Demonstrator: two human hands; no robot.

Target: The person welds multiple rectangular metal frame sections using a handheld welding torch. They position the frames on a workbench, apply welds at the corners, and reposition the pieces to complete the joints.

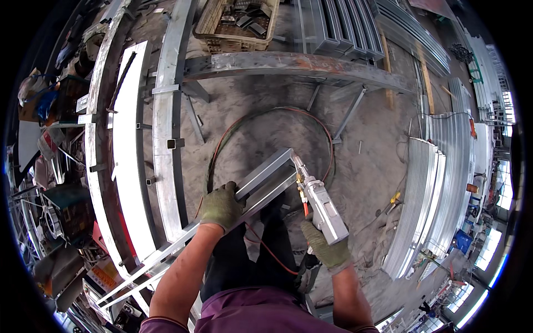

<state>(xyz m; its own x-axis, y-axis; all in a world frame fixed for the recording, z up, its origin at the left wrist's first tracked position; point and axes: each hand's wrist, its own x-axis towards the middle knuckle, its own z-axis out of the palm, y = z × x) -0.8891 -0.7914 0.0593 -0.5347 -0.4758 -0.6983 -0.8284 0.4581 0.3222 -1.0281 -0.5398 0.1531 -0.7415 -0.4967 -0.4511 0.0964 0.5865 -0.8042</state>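
A long narrow frame of silver square metal tube [264, 173] slants from the lower left up to the middle of the view. My left hand [221, 206], in a green work glove, grips it a little short of its far end. In my right hand [327, 247], gloved the same way, is a silver-grey welding gun [325, 208] with hose fittings on its side. The gun's nozzle is at the frame's far end corner; whether it touches cannot be made out. My right fingers are partly hidden under the gun's body.
Long steel beams [166, 111] run along the left, joined at the back by a crossbeam [300, 62] on legs. A hose [233, 125] loops on the concrete floor. Behind stand a plastic crate [236, 41] of metal pieces and stacked tubing [347, 28]. Metal profiles [413, 205] lie right.
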